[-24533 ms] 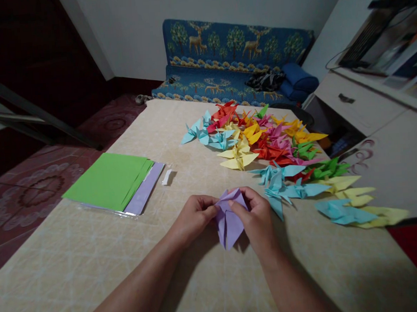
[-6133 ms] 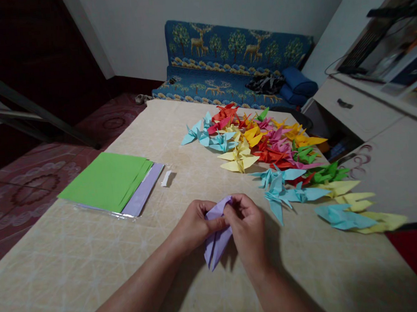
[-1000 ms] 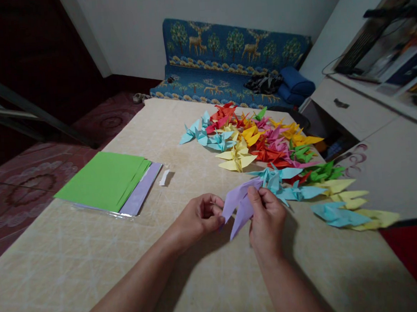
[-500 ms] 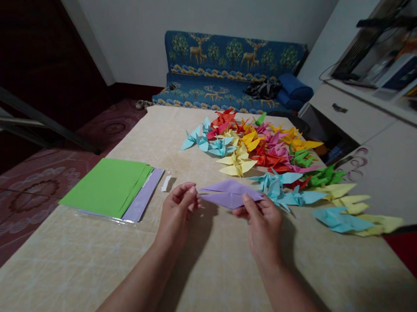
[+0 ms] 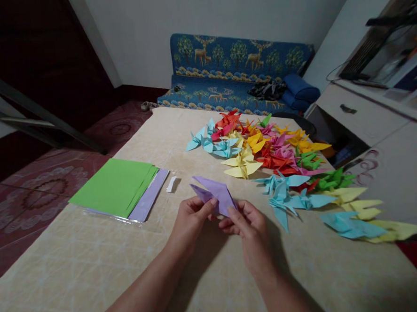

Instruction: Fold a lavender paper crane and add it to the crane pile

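Observation:
A folded purple origami paper [image 5: 219,193] is held up above the table between both hands, its two split points toward the upper left. My left hand [image 5: 194,218] pinches its lower left edge between thumb and fingers. My right hand [image 5: 246,222] grips the lower right end, thumb on top and fingers curled beneath. To the right lie several finished paper cranes, the nearest a light blue crane [image 5: 282,201]. Left of my hands is a stack of green paper squares [image 5: 113,185] resting on purple sheets [image 5: 150,197] in clear plastic.
A small white paper strip [image 5: 171,184] lies beside the stack. The cloth-covered table [image 5: 95,276] holds a heap of coloured cranes [image 5: 257,141] at its far right. Beyond stand a blue patterned sofa [image 5: 204,83] and, at right, a white cabinet [image 5: 399,163].
The purple paper was stretched lengthwise and now has its right end bent downward. My left hand has moved from its left tip to its lower edge, and my hands are closer together.

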A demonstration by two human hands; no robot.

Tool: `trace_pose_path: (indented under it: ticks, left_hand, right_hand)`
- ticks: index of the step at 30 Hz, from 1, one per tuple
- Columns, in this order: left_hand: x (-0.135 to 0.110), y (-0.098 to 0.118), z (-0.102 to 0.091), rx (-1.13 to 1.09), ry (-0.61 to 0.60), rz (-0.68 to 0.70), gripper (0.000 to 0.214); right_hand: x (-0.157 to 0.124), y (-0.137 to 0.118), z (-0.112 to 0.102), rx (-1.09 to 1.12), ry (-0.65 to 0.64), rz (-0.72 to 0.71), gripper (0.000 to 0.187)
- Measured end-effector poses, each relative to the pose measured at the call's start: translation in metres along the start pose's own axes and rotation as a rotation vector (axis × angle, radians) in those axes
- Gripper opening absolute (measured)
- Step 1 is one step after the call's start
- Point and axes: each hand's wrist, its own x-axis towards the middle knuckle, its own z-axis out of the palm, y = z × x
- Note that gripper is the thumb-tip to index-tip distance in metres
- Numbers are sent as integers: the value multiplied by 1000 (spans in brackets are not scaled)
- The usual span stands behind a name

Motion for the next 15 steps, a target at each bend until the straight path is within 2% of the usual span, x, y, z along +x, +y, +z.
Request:
trace_pose_path:
  ticks: [3, 6, 11, 15]
  left_hand:
    - [2, 1, -1, 43, -10, -17, 26]
    - [1, 2, 0, 65, -35, -40, 29]
    - [0, 4, 1, 35, -50, -32, 27]
    - [-1, 4, 1, 14, -31, -52, 26]
  right_hand:
    - [3, -4, -3, -87, 90, -158, 43]
    - [6, -5, -6, -184, 77, -294, 51]
    - [3, -5, -7, -307, -20, -353, 29]
    - [3, -8, -5, -287, 7, -404, 18]
